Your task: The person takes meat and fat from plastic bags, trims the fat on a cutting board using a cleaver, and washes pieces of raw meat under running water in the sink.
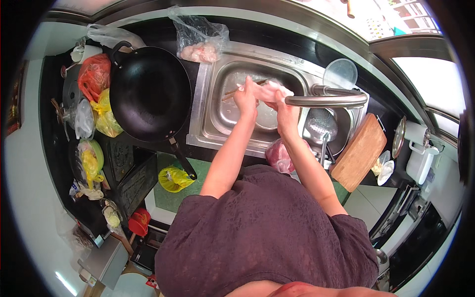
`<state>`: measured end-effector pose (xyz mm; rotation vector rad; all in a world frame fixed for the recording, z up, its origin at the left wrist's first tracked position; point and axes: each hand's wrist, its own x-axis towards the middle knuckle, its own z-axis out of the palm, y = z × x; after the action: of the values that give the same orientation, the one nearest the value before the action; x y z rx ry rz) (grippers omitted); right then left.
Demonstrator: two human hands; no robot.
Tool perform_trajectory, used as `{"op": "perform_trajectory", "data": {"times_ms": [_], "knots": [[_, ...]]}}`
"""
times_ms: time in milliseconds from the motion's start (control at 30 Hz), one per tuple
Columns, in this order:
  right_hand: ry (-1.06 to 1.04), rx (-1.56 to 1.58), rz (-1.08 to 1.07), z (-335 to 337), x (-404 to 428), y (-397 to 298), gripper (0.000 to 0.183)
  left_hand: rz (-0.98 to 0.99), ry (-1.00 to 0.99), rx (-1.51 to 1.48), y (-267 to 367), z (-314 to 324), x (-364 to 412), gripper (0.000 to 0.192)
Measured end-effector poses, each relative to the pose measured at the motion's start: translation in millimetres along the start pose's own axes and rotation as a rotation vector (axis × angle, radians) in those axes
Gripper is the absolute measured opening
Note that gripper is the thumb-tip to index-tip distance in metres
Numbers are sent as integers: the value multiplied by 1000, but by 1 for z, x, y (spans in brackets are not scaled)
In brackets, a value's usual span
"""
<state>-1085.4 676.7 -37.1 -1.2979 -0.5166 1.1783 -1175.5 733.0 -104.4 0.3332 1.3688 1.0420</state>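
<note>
Over the stainless steel sink (226, 124), a piece of pale pink raw meat (269, 91) is stretched between my two hands. My left hand (246, 97) grips its left end, fingers pointing away from me. My right hand (287, 116) has hold of the other end, just beneath the curved metal faucet spout (323, 101). Wooden chopsticks (229, 95) lie in the basin, partly hidden behind my left hand. Below the hands, a round bowl or dish (265, 117) shows only in part. Whether water runs from the spout I cannot tell.
A clear bag of raw meat (200, 51) rests at the sink's back left corner. Left of the sink stands a large black wok (150, 92). Red meat in plastic (280, 154) sits at the front edge. To the right are a perforated metal ladle (321, 122) and a wooden cutting board (360, 152).
</note>
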Motion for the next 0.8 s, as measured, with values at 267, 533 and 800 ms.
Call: {"op": "perform_trajectory", "data": {"times_ms": [267, 533, 800], "knots": [[-19, -191, 10, 1, -4, -5, 27, -129, 41, 101, -16, -33, 26, 38], [-260, -434, 72, -27, 34, 10, 24, -454, -694, -65, 18, -21, -17, 36], [-310, -1012, -136, -24, 28, 18, 20, -195, -301, -270, -33, -1, -5, 22]]}}
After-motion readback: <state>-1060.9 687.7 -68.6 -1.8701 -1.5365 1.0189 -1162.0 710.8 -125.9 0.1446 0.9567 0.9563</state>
